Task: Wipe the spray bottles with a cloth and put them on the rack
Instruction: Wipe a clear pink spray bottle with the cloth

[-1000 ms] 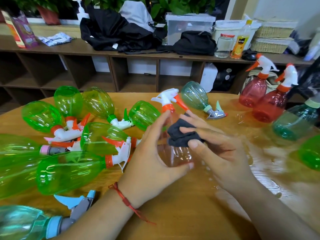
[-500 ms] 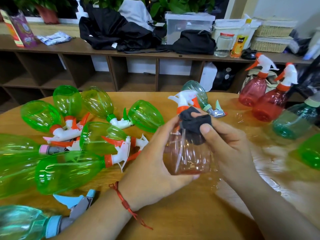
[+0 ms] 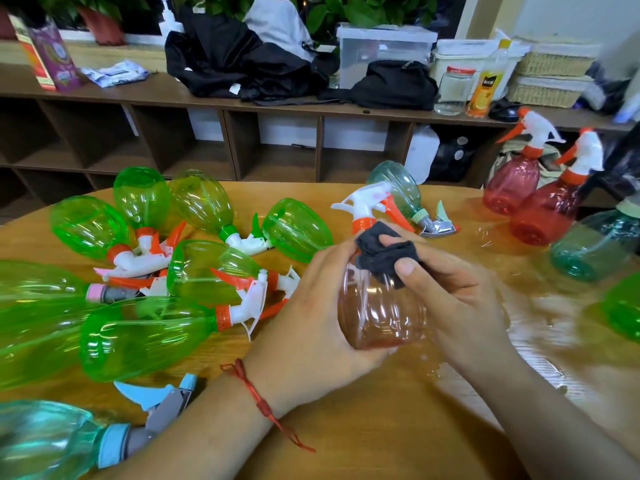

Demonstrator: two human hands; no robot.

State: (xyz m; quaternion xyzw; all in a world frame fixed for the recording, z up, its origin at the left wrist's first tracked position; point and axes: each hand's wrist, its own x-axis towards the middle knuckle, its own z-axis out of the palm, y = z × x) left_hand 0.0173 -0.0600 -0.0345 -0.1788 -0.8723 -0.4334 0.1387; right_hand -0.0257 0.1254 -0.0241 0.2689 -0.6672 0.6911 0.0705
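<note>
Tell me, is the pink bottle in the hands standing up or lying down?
Standing up, a bit tilted. The pink bottle has its white sprayer on top and its base low, held by the left hand while the right hand presses the dark cloth on it.

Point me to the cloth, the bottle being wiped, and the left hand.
cloth [image 3: 386, 259], head view, middle of the dark fold
held bottle [image 3: 377, 317], head view, clear reddish body
left hand [image 3: 311, 323], head view, back of hand

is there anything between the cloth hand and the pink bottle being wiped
Only the dark cloth itself. The right hand presses it against the shoulder of the pink bottle, just under the orange collar, while the left hand grips the bottle's other side. Nothing else intervenes.
</note>
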